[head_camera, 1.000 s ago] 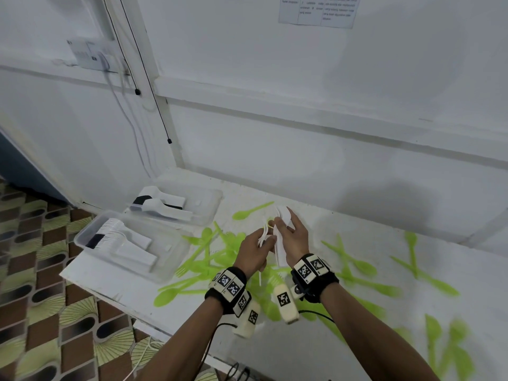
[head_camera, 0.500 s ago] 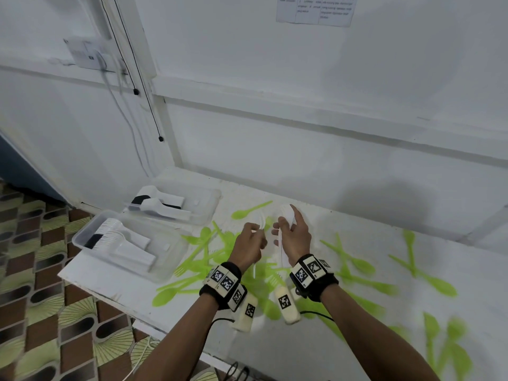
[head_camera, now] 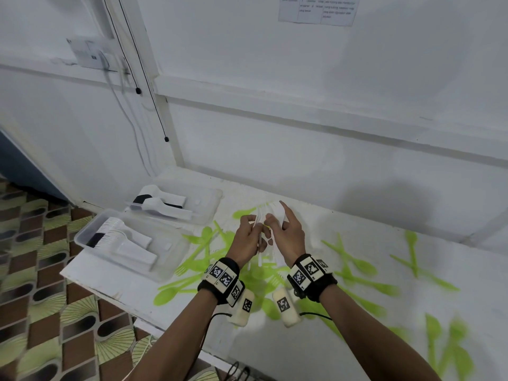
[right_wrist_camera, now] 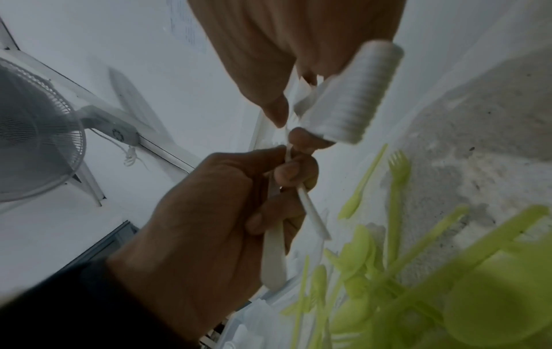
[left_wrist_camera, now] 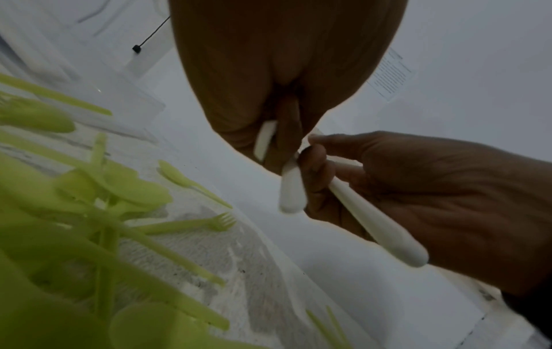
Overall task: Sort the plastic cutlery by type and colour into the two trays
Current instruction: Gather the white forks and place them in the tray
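Note:
Both hands meet above the table [head_camera: 343, 226], over a pile of green cutlery [head_camera: 209, 259]. My right hand [head_camera: 275, 218] grips a tight stack of white cutlery [right_wrist_camera: 349, 94], with its index finger raised. My left hand [head_camera: 254, 224] is curled round a few white pieces [right_wrist_camera: 273, 259], and their handles hang down from the fist. The thumbs and fingertips of the two hands touch at the white pieces. In the left wrist view, a white handle [left_wrist_camera: 373, 224] lies across the right palm. Two clear trays stand at the left: a near tray [head_camera: 78, 239] and a far tray [head_camera: 217, 195], both holding white cutlery.
Green spoons and forks [head_camera: 357, 265] lie scattered across the white table to the right. The table's front-left edge [head_camera: 110, 292] drops to a patterned floor. A white wall [head_camera: 302, 160] rises close behind, and a fan [right_wrist_camera: 36, 141] stands to the left.
Half a second ago the hands were slightly apart. They have come together again at the white pieces, still above the green pile.

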